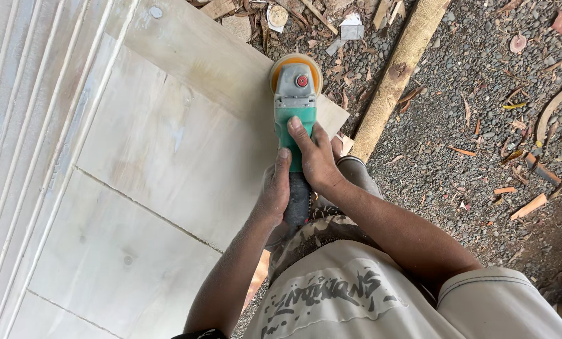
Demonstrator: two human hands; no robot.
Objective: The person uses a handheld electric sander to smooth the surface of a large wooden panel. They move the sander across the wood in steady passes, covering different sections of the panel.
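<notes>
Hands both clamped on green sander (295, 103): right hand (315, 154) grip tight over body, left hand (275, 191) grip closed round dark rear handle. Orange round pad flat on pale, dusty, smooth wooden panel (162, 150), near its edge. Rough log (397, 69) and wood scraps on gravel (482, 107) beside.

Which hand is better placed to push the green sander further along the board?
Probably the right hand: it sits further forward on the green sander, nearest the disc. The left hand grips the dark handle behind.
</notes>
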